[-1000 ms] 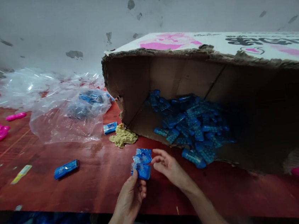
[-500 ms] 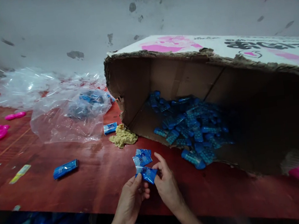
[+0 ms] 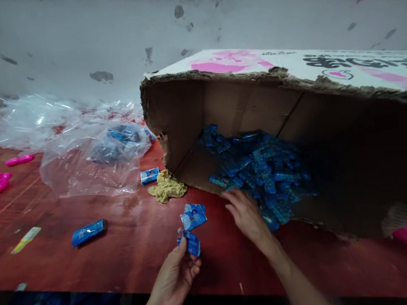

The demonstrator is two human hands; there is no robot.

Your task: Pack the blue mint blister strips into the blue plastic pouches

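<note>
The right hand (image 3: 245,214) has left the packet and moved to the mouth of the cardboard box (image 3: 256,98), fingers loosely spread over the blue pieces (image 3: 263,170). The left hand (image 3: 176,276) pinches a blue packet (image 3: 190,241) above the worktop (image 3: 125,238); two more packets (image 3: 193,215) lie just beyond it.

The packets (image 3: 193,217) are glossy blue plastic. The box (image 3: 256,103) is rough, torn cardboard, and the counter (image 3: 133,247) is smooth red wood. The bags (image 3: 81,170) are clear film.
</note>
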